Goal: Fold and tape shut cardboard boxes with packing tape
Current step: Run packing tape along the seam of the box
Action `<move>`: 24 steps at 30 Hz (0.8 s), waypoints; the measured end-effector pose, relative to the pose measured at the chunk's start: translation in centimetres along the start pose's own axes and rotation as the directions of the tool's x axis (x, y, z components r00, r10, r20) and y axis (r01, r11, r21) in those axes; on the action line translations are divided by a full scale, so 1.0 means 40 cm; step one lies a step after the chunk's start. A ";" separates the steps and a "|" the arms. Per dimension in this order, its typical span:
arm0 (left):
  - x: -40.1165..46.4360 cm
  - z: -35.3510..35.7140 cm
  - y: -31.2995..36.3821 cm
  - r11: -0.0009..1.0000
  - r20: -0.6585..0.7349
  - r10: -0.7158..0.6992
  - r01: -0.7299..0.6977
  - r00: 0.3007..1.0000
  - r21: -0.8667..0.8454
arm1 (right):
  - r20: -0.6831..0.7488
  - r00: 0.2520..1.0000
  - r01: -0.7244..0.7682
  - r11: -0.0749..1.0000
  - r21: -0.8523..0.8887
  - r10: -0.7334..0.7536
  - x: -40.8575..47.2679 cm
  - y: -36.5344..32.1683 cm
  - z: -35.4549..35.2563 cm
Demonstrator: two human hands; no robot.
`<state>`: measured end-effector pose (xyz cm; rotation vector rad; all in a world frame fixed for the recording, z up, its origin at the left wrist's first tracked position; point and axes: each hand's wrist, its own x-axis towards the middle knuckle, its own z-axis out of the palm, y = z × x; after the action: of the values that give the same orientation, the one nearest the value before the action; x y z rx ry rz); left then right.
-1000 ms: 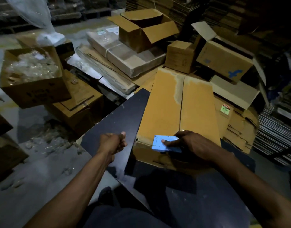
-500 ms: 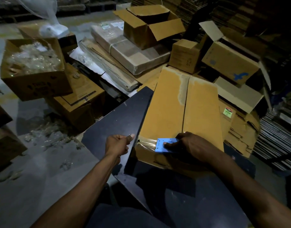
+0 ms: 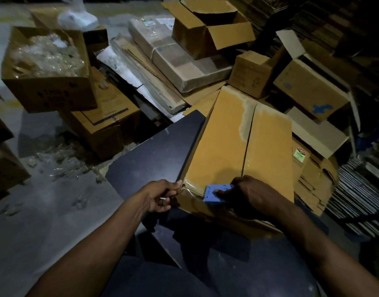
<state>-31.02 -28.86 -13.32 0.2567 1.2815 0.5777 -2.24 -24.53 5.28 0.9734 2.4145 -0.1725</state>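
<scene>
While long box [image 3: 238, 142] runs away from hands — right hand [image 3: 251, 195] grips blue dispenser [image 3: 216, 194] at near edge, left hand [image 3: 160, 196] pinches tape [image 3: 193, 190] at corner.

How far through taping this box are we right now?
Done: the box flaps are folded flat, with old tape residue only at the seam's far end. In hand: the right hand holds the blue dispenser at the near edge; the left hand pinches clear tape at the corner. Left: the center seam shows no fresh tape.

Open carton [image 3: 45, 67] of clear plastic scraps is sitting at left; more scraps [image 3: 62, 161] are lying on the grey floor [image 3: 34, 211]; a wrapped flat bundle [image 3: 178, 61] is leaning behind.
</scene>
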 end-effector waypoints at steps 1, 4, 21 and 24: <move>0.000 0.003 -0.005 1.000 0.017 -0.012 0.011 1.000 0.002 | 0.004 1.000 0.005 1.000 0.002 -0.005 0.001 0.001 0.000; 0.006 0.004 -0.011 1.000 0.064 -0.024 0.023 0.998 0.014 | -0.007 1.000 0.015 1.000 -0.015 -0.015 0.006 0.004 0.004; -0.046 0.075 -0.040 -0.482 0.558 0.829 -0.564 -0.045 0.671 | -0.096 0.995 -0.041 0.998 -0.043 0.037 -0.024 -0.029 0.011; 0.039 0.057 -0.075 -0.656 0.693 0.716 -0.420 -0.086 0.627 | -0.094 0.995 -0.047 0.996 -0.071 0.040 -0.036 -0.045 0.007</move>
<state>-27.79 -30.22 -15.45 2.7473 1.2654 1.1072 -2.46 -26.79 5.65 1.0204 2.4622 -0.0233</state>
